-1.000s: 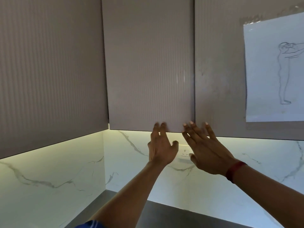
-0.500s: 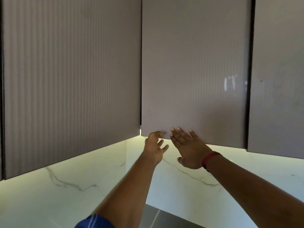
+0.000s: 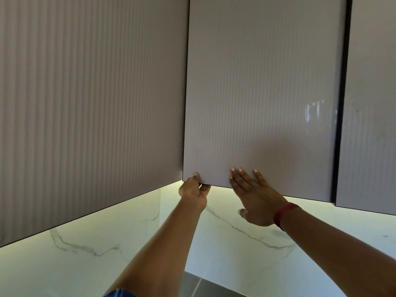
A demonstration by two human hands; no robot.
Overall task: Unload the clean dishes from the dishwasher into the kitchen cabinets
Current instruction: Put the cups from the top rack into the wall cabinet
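Note:
A ribbed grey-mauve upper cabinet door (image 3: 261, 99) fills the middle of the view. My left hand (image 3: 194, 192) grips its lower left corner, thumb on the front face and fingers curled under the bottom edge. My right hand (image 3: 255, 196), with a red band at the wrist, lies flat with spread fingers against the lower part of the same door. No dishes and no dishwasher are in view. The cabinet's inside is hidden.
A second ribbed cabinet front (image 3: 90, 108) meets it at the corner on the left, and another door (image 3: 370, 103) hangs to the right. Below runs a lit white marble backsplash (image 3: 132, 243) and a strip of dark countertop (image 3: 205, 286).
The view has swung left and closer to the corner cabinet. My left hand went from hovering to gripping the door's lower left corner; my right hand pressed flat onto the door.

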